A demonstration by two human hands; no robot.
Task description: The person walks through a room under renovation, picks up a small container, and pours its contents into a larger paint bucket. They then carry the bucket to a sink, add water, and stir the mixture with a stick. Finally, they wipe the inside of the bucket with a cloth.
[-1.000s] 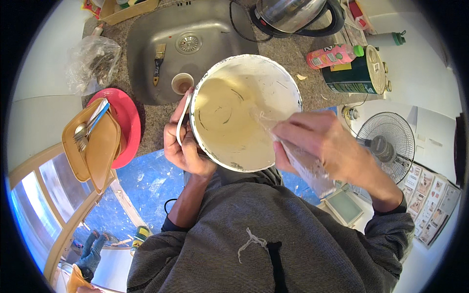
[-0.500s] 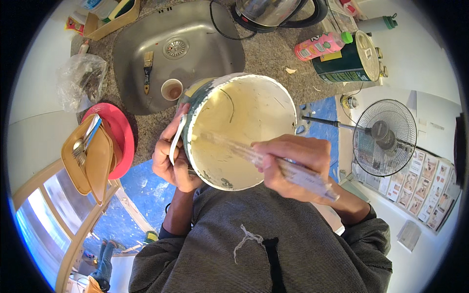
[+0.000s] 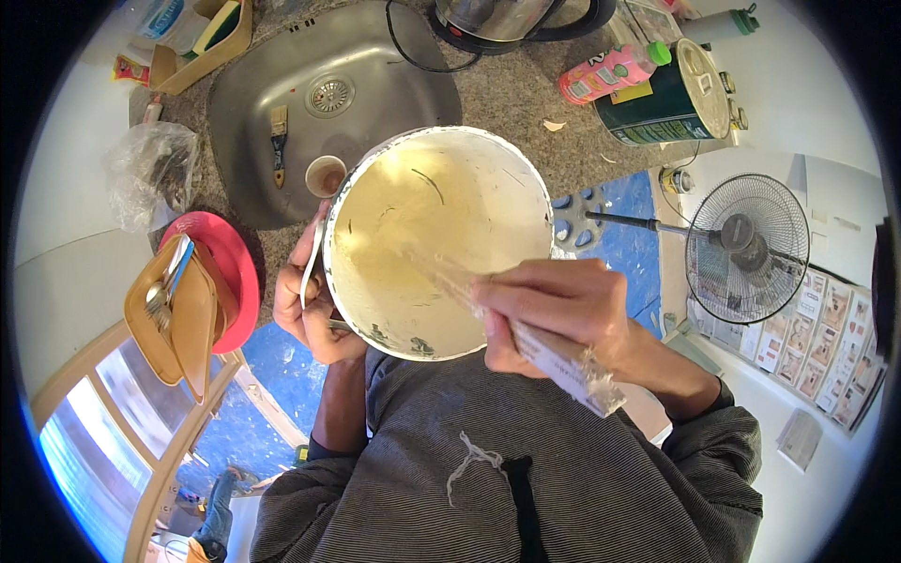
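A paint bucket (image 3: 514, 192) with a white, smeared inside is held up in front of my chest, at the counter's near edge. Pale yellowish paint (image 3: 389, 211) with a few dark strands lies in it. My left hand (image 3: 317, 314) is closed round the bucket's left side by its white handle (image 3: 310, 263). A flat, pale, paint-crusted stick (image 3: 561, 368) is gripped in my right hand (image 3: 556, 314) over the near right rim. Its lower end reaches into the bucket and is blurred, so I cannot tell how deep it dips.
Beyond the bucket is a steel sink (image 3: 385, 103) holding a paintbrush (image 3: 279, 145) and a cup (image 3: 325, 176). A pink basin (image 3: 246, 281) with trays stands left. Right are a bottle (image 3: 610, 73), a green tin (image 3: 662, 103) and a fan (image 3: 746, 246). Another person's legs (image 3: 218, 514) show lower left.
The bucket has shifted left and a little up in view, along with my left hand. The stick has swung, its upper end now lower and further left.
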